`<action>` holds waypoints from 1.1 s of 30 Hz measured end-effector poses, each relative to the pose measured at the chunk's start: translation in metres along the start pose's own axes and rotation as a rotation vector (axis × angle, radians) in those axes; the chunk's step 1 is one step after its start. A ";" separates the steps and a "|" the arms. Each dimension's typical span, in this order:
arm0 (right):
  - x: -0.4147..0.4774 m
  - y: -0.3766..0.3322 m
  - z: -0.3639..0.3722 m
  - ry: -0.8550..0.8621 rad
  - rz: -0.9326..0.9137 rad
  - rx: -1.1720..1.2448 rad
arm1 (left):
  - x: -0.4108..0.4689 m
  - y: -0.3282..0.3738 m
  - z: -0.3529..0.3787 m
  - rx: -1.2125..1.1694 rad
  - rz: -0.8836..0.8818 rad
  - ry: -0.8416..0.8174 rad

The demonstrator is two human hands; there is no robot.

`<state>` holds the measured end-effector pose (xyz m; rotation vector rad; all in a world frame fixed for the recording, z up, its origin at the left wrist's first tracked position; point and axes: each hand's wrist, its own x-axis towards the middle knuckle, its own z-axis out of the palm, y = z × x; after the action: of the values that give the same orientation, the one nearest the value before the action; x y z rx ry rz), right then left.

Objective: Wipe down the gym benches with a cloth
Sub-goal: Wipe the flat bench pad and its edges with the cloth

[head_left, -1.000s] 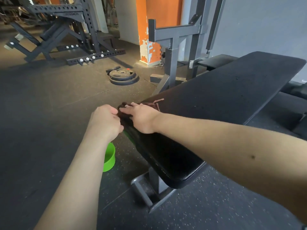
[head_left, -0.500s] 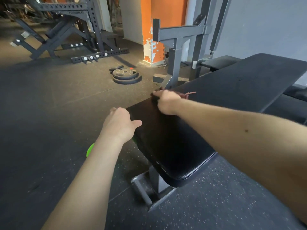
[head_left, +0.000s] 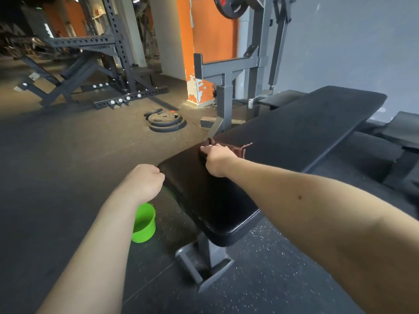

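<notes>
cloth (head_left: pixel 235 148), dark brown, lies on the black bench (head_left: pixel 294 132) near its left edge, pressed flat under the right hand (head_left: pixel 217 158), whose grip rests on top with fingers spread over the fabric; the left hand (head_left: pixel 145 180) is a closed, empty fist touching the bench's near left corner, above a green bowl (head_left: pixel 144 223) on the floor
</notes>
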<state>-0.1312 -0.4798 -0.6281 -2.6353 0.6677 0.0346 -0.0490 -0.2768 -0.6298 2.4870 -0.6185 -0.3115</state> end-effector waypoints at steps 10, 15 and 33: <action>-0.110 -0.030 0.022 -0.037 -0.319 0.195 | -0.024 0.015 -0.019 -0.102 0.162 -0.033; -0.128 -0.012 -0.008 0.226 -0.331 0.534 | -0.050 0.045 -0.023 -0.322 0.397 -0.170; -0.142 0.015 0.010 0.419 0.082 -0.107 | -0.052 0.063 0.018 -0.065 0.287 0.016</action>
<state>-0.2629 -0.4238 -0.6252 -2.7394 0.9318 -0.4826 -0.1233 -0.3062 -0.6038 2.2979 -0.9297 -0.1973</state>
